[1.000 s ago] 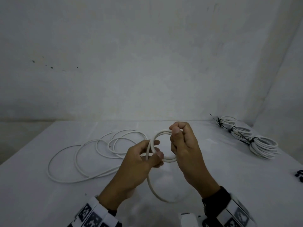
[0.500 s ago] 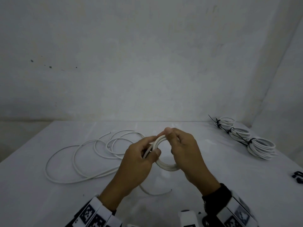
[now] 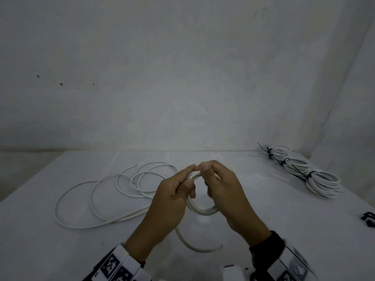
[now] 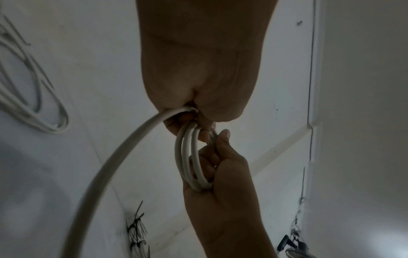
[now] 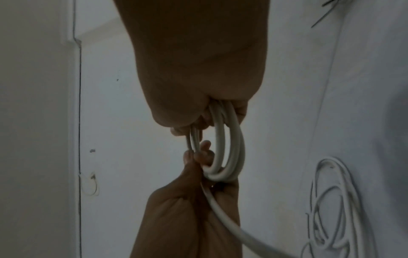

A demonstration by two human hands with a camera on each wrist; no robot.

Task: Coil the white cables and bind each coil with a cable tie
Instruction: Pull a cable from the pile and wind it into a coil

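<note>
Currently, status:
Coil (image 3: 199, 207): small, several turns, above the surface (image 3: 253, 226).
My left hand (image 3: 172, 196): grips coil's left side.
My right hand (image 3: 223, 191): grips coil's right side.
Loose cable (image 3: 97, 195): left of coil.
Tied coils (image 3: 322, 183): far right of coil.

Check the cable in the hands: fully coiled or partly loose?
Partly loose: the coil sits between left hand and right hand, its tail trailing on the table.

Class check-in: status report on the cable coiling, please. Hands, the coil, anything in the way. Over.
Left hand and right hand both grip the small coil. Loose tail not wound in, no tie on it yet. Loose cable lies left; three tied coils far right. Nothing blocking.
</note>
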